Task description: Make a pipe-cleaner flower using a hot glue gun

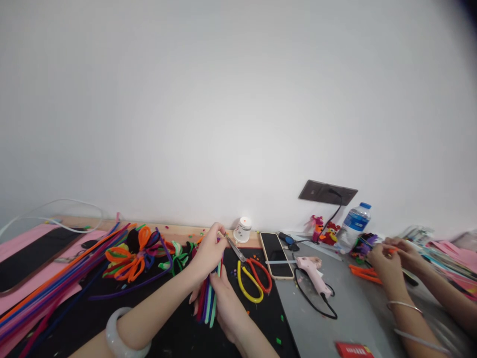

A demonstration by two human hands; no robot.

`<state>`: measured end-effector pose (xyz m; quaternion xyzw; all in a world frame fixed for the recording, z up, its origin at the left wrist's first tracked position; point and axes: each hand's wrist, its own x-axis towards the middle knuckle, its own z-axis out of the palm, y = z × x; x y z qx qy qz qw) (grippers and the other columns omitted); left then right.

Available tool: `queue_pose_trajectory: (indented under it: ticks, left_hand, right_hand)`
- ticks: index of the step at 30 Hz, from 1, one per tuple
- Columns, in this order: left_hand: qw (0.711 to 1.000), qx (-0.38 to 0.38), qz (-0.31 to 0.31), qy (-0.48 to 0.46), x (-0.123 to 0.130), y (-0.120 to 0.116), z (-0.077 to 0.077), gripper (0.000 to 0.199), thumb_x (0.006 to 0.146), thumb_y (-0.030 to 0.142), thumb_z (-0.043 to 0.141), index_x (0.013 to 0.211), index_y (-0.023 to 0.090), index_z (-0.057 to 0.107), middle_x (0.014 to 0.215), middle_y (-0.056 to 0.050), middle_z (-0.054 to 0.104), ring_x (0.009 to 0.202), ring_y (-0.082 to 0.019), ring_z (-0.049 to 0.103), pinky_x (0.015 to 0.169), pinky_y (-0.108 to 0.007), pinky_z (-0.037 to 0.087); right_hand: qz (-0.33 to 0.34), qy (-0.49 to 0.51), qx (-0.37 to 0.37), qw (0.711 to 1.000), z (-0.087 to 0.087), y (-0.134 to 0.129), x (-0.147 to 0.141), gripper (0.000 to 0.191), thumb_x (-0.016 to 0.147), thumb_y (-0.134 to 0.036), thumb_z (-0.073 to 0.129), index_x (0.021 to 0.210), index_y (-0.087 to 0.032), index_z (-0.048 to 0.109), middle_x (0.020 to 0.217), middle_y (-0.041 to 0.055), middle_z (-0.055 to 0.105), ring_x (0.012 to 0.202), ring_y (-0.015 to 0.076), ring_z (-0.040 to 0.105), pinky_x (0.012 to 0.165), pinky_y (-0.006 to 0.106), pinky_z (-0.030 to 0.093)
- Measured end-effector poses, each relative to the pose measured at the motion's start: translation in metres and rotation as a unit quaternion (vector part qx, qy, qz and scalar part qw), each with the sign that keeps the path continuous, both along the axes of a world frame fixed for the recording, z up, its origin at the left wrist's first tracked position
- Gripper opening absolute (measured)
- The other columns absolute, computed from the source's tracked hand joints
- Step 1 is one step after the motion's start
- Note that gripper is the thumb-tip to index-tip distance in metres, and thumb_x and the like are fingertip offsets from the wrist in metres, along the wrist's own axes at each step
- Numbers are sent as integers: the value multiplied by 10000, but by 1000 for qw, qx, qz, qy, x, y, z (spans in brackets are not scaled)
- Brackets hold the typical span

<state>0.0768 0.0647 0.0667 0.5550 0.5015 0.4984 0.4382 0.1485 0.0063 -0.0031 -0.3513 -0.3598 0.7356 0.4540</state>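
A bundle of pipe cleaners [206, 304], red, purple, blue and pale green, is wrapped in my right hand [228, 298]. Its lower ends stick out below the fingers. My left hand [213, 248], closed, is at the bundle's upper part with the fingertips pinched together; the exact grip is partly hidden. A white bangle [121, 334] circles my left forearm. Scissors [250, 276] with one yellow and one red handle lie just right of my hands, their blades pointing towards my left fingertips. To the left sits an orange looped pipe-cleaner flower [134, 256], beside green looped pieces [178, 258].
Long pipe cleaners [70, 278] spread across the left side. Behind my hands stands a white paper cup [243, 229]. Rightward are a phone [276, 254], a pink glue gun [313, 274] with its cord and a water bottle [354, 226]. Another person's hands [389, 256] work with orange pipe cleaners.
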Motion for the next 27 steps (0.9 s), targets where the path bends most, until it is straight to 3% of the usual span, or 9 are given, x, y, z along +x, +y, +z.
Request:
queue_pose_trajectory:
  ticks: [3,6,12,16,18,20,23,25,27]
  left_hand:
    - [1000,7,0,-10,0,2,-2,190,689,50,407,715,238,401,518,111,329,444,-93,301,472,-210,229]
    - [999,4,-5,-33,0,4,-3,183,688,55,417,708,237,410,508,110,324,452,-95,325,474,-208,237]
    - [988,-56,-67,-128,-11,6,7,40,757,211,499,786,233,485,486,105,410,450,-98,414,460,-194,285]
    - [961,-98,-142,-215,-19,2,14,251,788,420,513,891,199,575,784,-9,642,722,-152,607,617,-234,441]
    - [939,-125,-193,-255,-19,-2,11,334,783,450,521,963,175,582,923,-80,675,817,-196,637,706,-298,478]
    - [918,-144,-235,-285,-18,-8,5,369,771,424,556,1042,173,564,966,-112,685,831,-217,653,747,-345,489]
    - [885,-158,-285,-334,-16,-14,-3,423,753,353,603,1141,198,535,977,-97,692,835,-213,662,763,-353,493]
    - [856,-168,-320,-369,-17,-17,-5,467,717,260,648,1167,208,537,943,-73,700,830,-204,665,766,-340,493]
    - [840,-179,-336,-386,-18,-19,-5,493,678,161,672,1156,205,560,879,-51,708,802,-194,670,763,-331,491]
  right_hand:
    - [11,16,-10,1000,5,1,2,418,730,-503,582,951,-190,416,453,-94,495,367,96,475,416,206,390]
    - [32,6,-33,999,14,0,5,309,738,-447,595,752,-204,404,403,-131,367,321,39,314,365,164,331]
    - [95,43,-50,993,29,-3,17,368,771,-495,578,669,-222,353,368,-150,258,308,23,108,301,143,97]
    - [179,117,-77,974,29,-1,26,431,780,-521,561,617,-213,307,355,-141,234,308,27,82,311,151,83]
    - [206,103,-84,969,28,0,28,428,786,-527,550,614,-204,329,367,-132,260,302,26,120,313,140,129]
    - [216,58,-76,972,29,0,30,367,819,-508,528,673,-185,434,440,-100,402,322,35,280,338,140,263]
    - [217,7,-62,974,33,-2,31,251,881,-375,515,986,-151,560,880,25,619,684,128,594,599,283,512]
    - [220,-8,-59,974,37,-2,32,287,888,-302,525,1133,-152,528,1111,73,570,917,192,592,766,383,511]
    - [223,-26,-55,973,41,-2,32,307,886,-288,529,1162,-154,516,1162,82,547,972,210,577,806,412,498]
